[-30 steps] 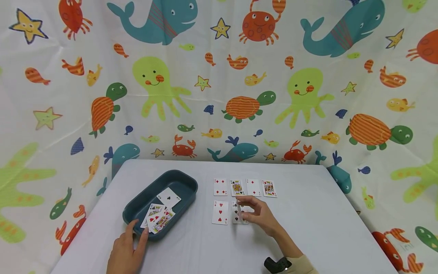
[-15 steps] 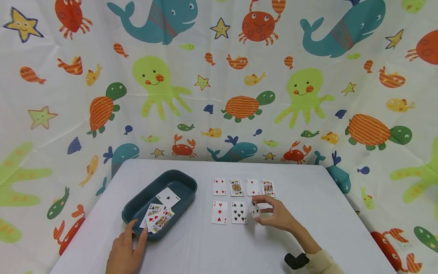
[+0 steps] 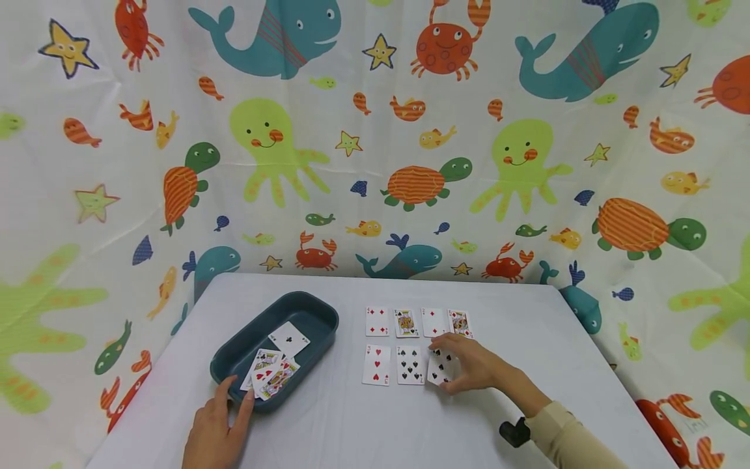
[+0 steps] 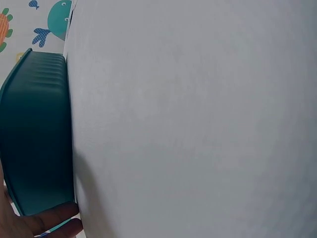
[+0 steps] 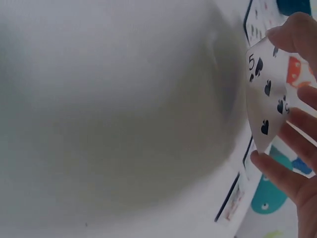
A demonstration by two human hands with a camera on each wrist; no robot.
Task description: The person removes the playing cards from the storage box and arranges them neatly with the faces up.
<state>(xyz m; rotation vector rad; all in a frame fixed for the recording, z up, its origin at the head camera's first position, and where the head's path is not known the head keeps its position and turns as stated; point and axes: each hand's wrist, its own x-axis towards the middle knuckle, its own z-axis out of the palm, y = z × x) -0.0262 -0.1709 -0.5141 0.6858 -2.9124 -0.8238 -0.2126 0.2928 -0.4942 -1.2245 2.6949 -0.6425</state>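
Five of spades: bowing, head view, just right of lower centre
Right hand: pinching opposite edges
Left hand: resting extended fingers on tray, lower left
Laydown: probably wants easing both edges evenly

We view the white table from the head, forward and down, and from each wrist, close and sideways, sharing the tray (left) and five of spades (right) with the head view.
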